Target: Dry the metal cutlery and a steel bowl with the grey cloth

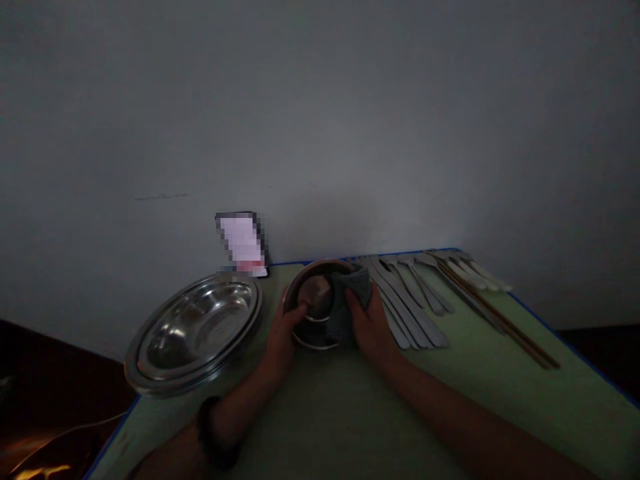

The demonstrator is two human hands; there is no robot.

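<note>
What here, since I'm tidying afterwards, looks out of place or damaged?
A dark streak marks the mostly plain wall, up and left of the phone, perhaps a scratch. No spill shows; the held bowl is too dim to judge.

Dim room, faint shadow on wall (320, 120), glints on basins (197, 330) and bowl (315, 297), pixelated phone (243, 240)

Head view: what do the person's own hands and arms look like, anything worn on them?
The left hand and right hand are ungloved, with no sleeve to be made out on either forearm. A thick, dark, rounded band circles the left wrist; no band shows on the right. The picture is too dim to tell about rings.
</note>
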